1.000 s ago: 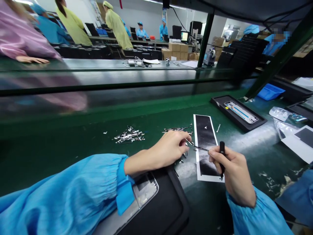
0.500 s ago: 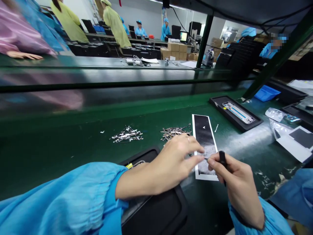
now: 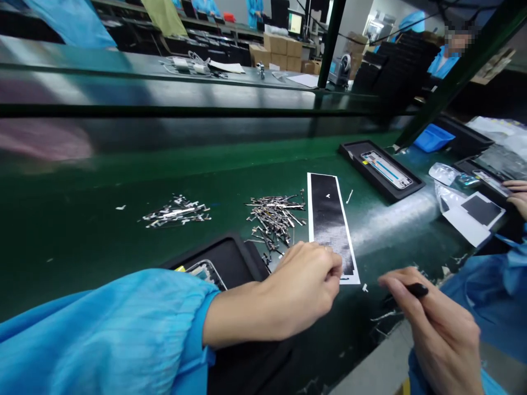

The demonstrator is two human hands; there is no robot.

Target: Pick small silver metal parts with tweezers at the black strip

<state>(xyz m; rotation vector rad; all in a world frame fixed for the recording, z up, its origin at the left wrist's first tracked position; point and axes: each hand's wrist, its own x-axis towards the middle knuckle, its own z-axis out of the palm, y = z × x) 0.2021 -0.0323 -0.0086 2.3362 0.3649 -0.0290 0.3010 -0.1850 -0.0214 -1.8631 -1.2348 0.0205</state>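
My left hand (image 3: pixel 302 285) is closed, its fingers curled under at the lower end of a white-edged black sheet (image 3: pixel 327 211) covered with fine rows. Whatever its fingertips hold is hidden. Further right, my right hand (image 3: pixel 436 318) grips a slim black tool (image 3: pixel 418 289) whose tip I cannot make out. Left of the sheet lies a pile of thin metallic strips (image 3: pixel 278 216). A second pile of strips (image 3: pixel 179 211) sits further left. Partly under my left forearm is a black tray (image 3: pixel 230 255) with a phone frame (image 3: pixel 206 271) in it.
Another black tray (image 3: pixel 349 153) holds a phone frame (image 3: pixel 387 170). Blue bin (image 3: pixel 434 137), clear plastic bag (image 3: pixel 444 174) and white sheet with a black patch (image 3: pixel 465 233) lie right. A co-worker's hand (image 3: pixel 519 195) is at the right edge. A green post (image 3: pixel 448 93) slants above the bench.
My right hand has drawn away from the sheet to the right and down with the black tool. My left hand's fingers have curled in, near the sheet's lower end. The view has tilted down.
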